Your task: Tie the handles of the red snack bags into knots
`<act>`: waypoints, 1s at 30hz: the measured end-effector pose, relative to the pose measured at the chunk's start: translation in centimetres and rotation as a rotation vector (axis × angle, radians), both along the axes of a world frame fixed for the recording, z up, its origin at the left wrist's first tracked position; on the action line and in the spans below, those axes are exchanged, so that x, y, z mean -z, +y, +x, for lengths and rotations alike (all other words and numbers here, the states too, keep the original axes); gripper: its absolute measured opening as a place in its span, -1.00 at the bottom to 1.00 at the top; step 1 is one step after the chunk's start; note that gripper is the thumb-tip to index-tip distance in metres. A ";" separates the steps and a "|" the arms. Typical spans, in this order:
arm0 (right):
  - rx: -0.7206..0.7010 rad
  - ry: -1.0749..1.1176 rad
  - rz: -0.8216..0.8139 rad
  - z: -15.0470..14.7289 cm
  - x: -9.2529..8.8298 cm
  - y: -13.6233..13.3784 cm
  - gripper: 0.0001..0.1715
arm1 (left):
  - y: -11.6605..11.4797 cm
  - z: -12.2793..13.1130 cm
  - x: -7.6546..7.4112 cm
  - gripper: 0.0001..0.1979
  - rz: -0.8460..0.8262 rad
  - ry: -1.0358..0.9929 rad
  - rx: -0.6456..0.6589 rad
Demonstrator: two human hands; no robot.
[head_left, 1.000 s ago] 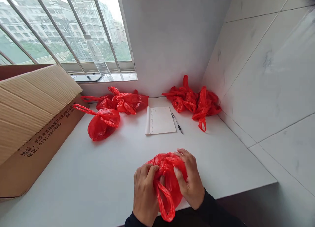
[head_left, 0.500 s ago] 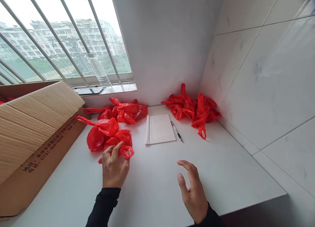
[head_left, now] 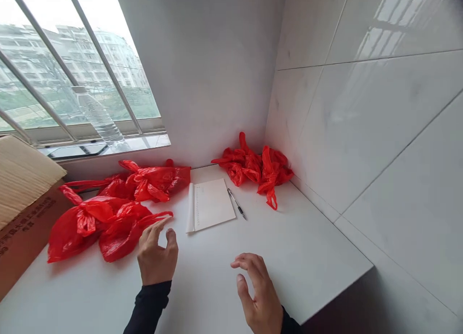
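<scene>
The left hand [head_left: 158, 257] has a wide grip, thumb apart from fingers, beside a knotted red plastic bag [head_left: 123, 232] on the left part of the white surface [head_left: 202, 281]; whether its fingertips touch the bag's handle, I cannot tell. Another knotted red bag [head_left: 70, 235] lies against that one, towards the cardboard box [head_left: 29, 228] at the surface's left edge. The right hand [head_left: 258, 293], its grip also wide, hovers near the front edge. Further back lie a notepad [head_left: 215, 206] and a pen [head_left: 237, 204]; more red bags [head_left: 277, 167] fill the back right corner.
</scene>
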State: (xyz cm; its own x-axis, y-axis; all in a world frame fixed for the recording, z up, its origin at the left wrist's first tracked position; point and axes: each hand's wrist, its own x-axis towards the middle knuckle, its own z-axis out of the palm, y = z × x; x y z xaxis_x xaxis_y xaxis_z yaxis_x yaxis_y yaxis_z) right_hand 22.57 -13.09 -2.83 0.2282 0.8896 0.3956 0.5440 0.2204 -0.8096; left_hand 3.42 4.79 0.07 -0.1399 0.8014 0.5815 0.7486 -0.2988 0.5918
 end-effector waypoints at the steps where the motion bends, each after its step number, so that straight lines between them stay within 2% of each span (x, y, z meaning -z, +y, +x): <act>1: -0.008 -0.008 -0.004 0.0 -0.1 0.2 -0.66 | -0.1 0.9 0.1 -0.70 0.005 -0.042 0.023; 5: 0.017 -0.181 0.037 2.2 -0.4 2.2 -0.62 | 0.5 2.2 1.5 -0.66 0.038 -0.112 0.105; 8: 0.176 -0.365 0.165 7.1 0.0 6.0 -0.60 | 1.1 1.3 2.4 -0.64 0.020 -0.117 0.115; 10: 0.370 -0.372 0.215 11.2 0.5 9.3 -0.62 | 1.0 0.6 2.7 -0.65 -0.005 -0.146 0.098; 12: 0.511 -0.299 0.169 14.9 0.9 12.2 -0.65 | 0.7 0.3 2.7 -0.65 -0.031 -0.166 0.094; 15: 0.532 -0.245 0.142 17.9 1.2 15.2 -0.62 | 0.0 0.6 2.5 -0.65 -0.056 -0.183 0.108; 19: 0.462 -0.188 0.144 17.5 1.2 16.3 -0.52 | -0.8 1.6 2.7 -0.68 -0.065 -0.191 0.211; 22: 0.496 -0.120 0.174 16.5 0.7 16.1 -0.47 | -1.2 2.2 3.0 -0.70 -0.060 -0.197 0.307; 26: 0.547 -0.012 0.180 15.7 -0.9 15.6 -0.55 | -1.5 2.4 3.0 -0.72 -0.060 -0.216 0.339; 30: 0.466 0.019 0.158 14.7 -3.1 15.1 -0.66 | -1.4 2.4 3.1 -0.72 -0.084 -0.224 0.334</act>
State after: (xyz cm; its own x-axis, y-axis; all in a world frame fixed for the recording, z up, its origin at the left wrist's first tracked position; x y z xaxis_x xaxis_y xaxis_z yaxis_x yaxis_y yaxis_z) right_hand 37.30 2.05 0.27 0.5963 0.6207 0.5090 0.5991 0.0779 -0.7968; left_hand 5.84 3.43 -3.07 0.0202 0.8677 0.4966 0.4690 -0.4469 0.7618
